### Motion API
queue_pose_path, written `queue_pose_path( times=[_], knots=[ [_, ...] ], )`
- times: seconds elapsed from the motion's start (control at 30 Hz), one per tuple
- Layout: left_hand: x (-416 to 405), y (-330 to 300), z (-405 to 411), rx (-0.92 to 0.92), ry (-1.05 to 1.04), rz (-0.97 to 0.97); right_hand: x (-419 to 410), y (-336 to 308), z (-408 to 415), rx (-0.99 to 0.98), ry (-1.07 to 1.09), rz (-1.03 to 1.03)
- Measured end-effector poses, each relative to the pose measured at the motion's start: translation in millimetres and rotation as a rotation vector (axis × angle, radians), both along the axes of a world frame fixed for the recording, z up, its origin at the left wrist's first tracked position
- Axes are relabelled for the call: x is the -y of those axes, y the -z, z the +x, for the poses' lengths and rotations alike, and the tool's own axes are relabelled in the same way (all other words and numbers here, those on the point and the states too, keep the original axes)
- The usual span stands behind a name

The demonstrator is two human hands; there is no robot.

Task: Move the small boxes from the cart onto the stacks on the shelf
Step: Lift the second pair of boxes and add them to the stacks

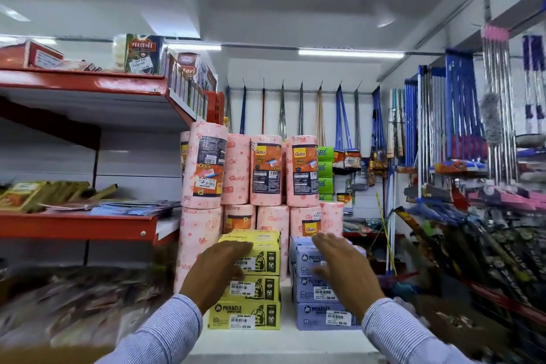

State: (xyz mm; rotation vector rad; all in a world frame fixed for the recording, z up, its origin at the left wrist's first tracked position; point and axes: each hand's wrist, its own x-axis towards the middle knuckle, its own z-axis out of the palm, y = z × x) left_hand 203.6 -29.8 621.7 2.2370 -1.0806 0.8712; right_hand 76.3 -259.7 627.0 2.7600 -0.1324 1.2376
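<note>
Left hand: the left hand (220,270) is hovering open, fingers spread, lying against the front and top corner of the yellow stack (248,284); it is gripping nothing.
Right hand: the right hand (342,270) is reaching out open and flat over the front of the blue stack (323,289), empty too.
Small boxes: the yellow boxes are sitting at least four high on the white shelf (285,337), the blue ones just beside them to the right in a similar pile, with a narrow gap between the stacks.
Cart: no cart is showing, so I cannot tell how many boxes are waiting on it.
Behind: pink kitchen-towel rolls (266,170) are standing two tiers high right behind both stacks, close to touching the back boxes.
Stage: judging by the empty palms on the piles, the person is probably squaring up or steadying the stacks between loads.
Handling: the boxes are looking like thin printed cardboard holding rolled garbage bags, so likely light, fairly stiff at the edges but crushable on the broad faces, and smooth enough to slide on one another.
Where to hold: pinching a box by its two short ends, or cupping it from below, seems safest.
Risk: a sideways nudge could shift the top yellow box.
</note>
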Motion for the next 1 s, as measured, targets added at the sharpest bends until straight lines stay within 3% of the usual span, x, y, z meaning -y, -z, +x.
queue_pose_path(
  times=[0.1, 0.23, 0.63, 1.0],
  knots=[
    [-5, 14, 11, 0.201, -0.034, 0.096, -30, 19, 21, 0.122, -0.043, -0.175],
    [-13, 39, 21, 0.398, -0.178, 0.173, -67, 42, 47, 0.095, -0.159, -0.163],
    [-17, 57, 42, 0.387, -0.159, 0.227, -82, 64, 84, 0.036, -0.126, -0.095],
    [-1, 50, 13, 0.389, -0.134, 0.206, -64, 60, 49, 0.074, -0.151, -0.103]
  ],
)
